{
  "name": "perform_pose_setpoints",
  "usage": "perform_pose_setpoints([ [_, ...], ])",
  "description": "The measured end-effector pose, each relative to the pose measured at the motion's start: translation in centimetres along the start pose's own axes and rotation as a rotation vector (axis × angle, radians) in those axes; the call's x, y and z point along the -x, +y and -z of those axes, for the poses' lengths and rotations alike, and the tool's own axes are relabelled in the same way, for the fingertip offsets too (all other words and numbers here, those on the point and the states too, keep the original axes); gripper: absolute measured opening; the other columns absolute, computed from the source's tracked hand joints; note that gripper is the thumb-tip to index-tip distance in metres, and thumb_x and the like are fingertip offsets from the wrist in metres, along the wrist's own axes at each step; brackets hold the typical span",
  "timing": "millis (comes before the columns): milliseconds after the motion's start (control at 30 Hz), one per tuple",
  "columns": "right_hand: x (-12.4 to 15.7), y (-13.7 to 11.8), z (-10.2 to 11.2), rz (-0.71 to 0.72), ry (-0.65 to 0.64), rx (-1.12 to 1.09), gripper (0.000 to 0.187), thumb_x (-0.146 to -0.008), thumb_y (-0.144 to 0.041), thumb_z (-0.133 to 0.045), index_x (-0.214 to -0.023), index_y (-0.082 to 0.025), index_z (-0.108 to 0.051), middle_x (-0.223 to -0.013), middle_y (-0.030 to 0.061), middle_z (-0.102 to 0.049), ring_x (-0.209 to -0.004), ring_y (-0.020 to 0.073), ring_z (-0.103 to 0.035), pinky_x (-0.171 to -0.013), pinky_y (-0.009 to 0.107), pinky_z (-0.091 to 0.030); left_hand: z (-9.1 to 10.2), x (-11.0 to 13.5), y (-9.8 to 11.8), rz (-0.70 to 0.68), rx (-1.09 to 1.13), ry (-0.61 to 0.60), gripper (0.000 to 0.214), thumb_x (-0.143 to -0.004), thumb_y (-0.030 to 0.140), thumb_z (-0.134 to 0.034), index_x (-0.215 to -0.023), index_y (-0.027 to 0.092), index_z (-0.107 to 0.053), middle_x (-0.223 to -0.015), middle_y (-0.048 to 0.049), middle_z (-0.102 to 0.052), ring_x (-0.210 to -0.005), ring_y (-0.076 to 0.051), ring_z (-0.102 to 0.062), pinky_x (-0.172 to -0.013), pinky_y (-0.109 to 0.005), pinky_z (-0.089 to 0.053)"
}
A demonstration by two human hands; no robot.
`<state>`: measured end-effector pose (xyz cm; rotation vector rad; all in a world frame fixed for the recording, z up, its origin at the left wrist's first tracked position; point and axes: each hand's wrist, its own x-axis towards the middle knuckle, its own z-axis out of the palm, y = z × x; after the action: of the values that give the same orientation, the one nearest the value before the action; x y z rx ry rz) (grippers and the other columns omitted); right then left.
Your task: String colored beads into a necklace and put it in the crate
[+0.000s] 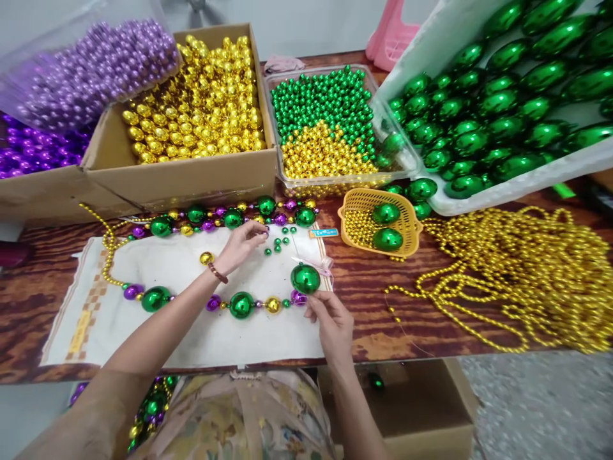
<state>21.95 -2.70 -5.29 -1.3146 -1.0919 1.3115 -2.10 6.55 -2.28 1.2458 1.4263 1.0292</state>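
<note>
My left hand (pixel 242 246) is above the white cloth (pixel 186 268), its fingertips pinched on a small purple bead (pixel 266 230). Several small green beads (pixel 278 245) lie just right of it, and one gold bead (pixel 206 258) is near the wrist. My right hand (pixel 334 324) has its fingers closed at the end of a bead strand (pixel 241 305) of green, purple and gold beads. A large green bead (pixel 305 278) stands above those fingertips, with a thin needle or thread rising from it. The exact grip is partly hidden.
Behind the cloth lies another bead strand (pixel 233 218). A cardboard box (pixel 191 176) of gold beads, a clear tub (pixel 335 182) of green and gold ones and a white foam box (pixel 460 206) stand further back. An orange basket (pixel 352 241) and piled gold bead chains (pixel 536 275) are at right.
</note>
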Motion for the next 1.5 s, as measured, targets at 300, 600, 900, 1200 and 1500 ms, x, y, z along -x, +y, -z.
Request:
perform_pose_setpoints([
  [300,0.5,-2.6,0.5,0.094,-0.141,0.099,0.015,-0.088,-0.027,-0.065,-0.076,-0.019,-0.068,-0.059,-0.0026,-0.060,-0.051,0.0116,-0.057,-0.051,0.023,-0.044,-1.5,3.2,2.7,0.304,0.984,-0.110,0.020,-0.087,0.022,-0.071,-0.106,0.014,-0.072,-0.094,-0.0072,-0.071,-0.090,-0.019,-0.072,-0.093,-0.037,-0.054],
  [600,1.3,-3.2,0.8,0.139,-0.178,0.162,0.015,-0.090,-0.026,-0.064,-0.076,-0.020,-0.068,-0.061,-0.0031,-0.060,-0.050,0.0114,-0.057,-0.052,0.023,-0.045,-2.4,3.4,3.3,0.425,1.120,0.016,0.011,-0.095,0.020,-0.060,-0.093,0.011,-0.067,-0.083,-0.0057,-0.071,-0.080,-0.018,-0.072,-0.088,-0.037,-0.058],
  [900,1.4,-3.1,0.7,0.146,-0.189,0.149,0.013,-0.090,-0.023,-0.064,-0.079,-0.020,-0.069,-0.061,-0.0041,-0.061,-0.050,0.0102,-0.057,-0.050,0.021,-0.043,-2.7,3.5,3.7,0.441,1.117,0.101,0.006,-0.093,0.015,-0.061,-0.089,0.013,-0.065,-0.081,-0.0040,-0.070,-0.079,-0.016,-0.072,-0.091,-0.038,-0.057],
  [1200,1.5,-2.8,0.5,0.154,-0.180,0.150,0.011,-0.090,-0.023,-0.065,-0.079,-0.020,-0.068,-0.061,-0.0044,-0.061,-0.050,0.0098,-0.058,-0.049,0.020,-0.043,-3.1,3.6,3.5,0.403,1.105,0.104,0.004,-0.088,0.012,-0.066,-0.088,0.013,-0.062,-0.083,-0.0020,-0.069,-0.081,-0.017,-0.072,-0.089,-0.039,-0.057],
  [1500,1.5,-2.1,-0.9,0.095,-0.078,0.116,0.008,-0.090,-0.028,-0.065,-0.089,-0.020,-0.066,-0.064,-0.0040,-0.063,-0.054,0.0120,-0.062,-0.053,0.022,-0.049,-5.3,4.9,3.6,0.269,0.900,0.138,0.036,-0.071,0.018,-0.082,-0.105,0.014,-0.069,-0.087,-0.0019,-0.067,-0.080,-0.014,-0.069,-0.083,-0.029,-0.053],
])
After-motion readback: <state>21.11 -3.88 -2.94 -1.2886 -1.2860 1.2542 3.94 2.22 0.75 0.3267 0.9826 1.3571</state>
